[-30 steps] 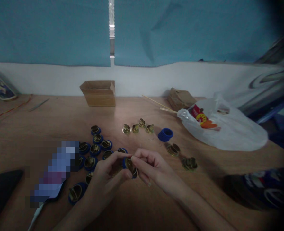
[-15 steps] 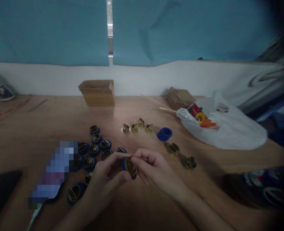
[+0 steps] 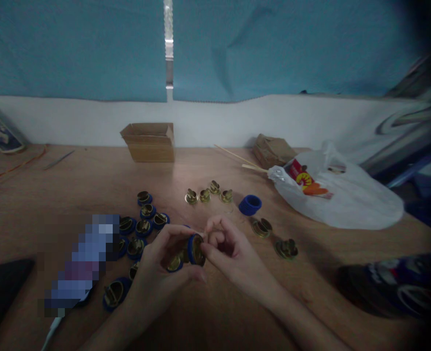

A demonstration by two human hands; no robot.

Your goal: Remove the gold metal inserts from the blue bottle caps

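Observation:
A round brass fitting with a blue ring (image 3: 195, 249) stands on edge between my hands above the table. My left hand (image 3: 164, 270) curls around it from the left, forefinger over its top and thumb below. My right hand (image 3: 233, 251) pinches its right edge, thumb on the brass and fingers curled. Left of my hands lie several brass fittings with blue rings (image 3: 143, 227), partly covered by my left hand. Bare brass fittings (image 3: 204, 196) stand in a row behind, and two more brass fittings (image 3: 286, 248) lie to the right. Near them is a stack of blue rings (image 3: 250, 204).
A phone with a blurred screen (image 3: 82, 265) and its cable lie at left. Behind are an open cardboard box (image 3: 150, 148), a brown paper packet (image 3: 274, 151) and thin sticks (image 3: 233, 156). A white plastic bag (image 3: 354, 200) and a dark bottle (image 3: 394, 285) are on the right.
The held fitting has tipped more upright and its blue ring shows more. My left thumb has moved down off its face. My right fingers have curled and lifted slightly.

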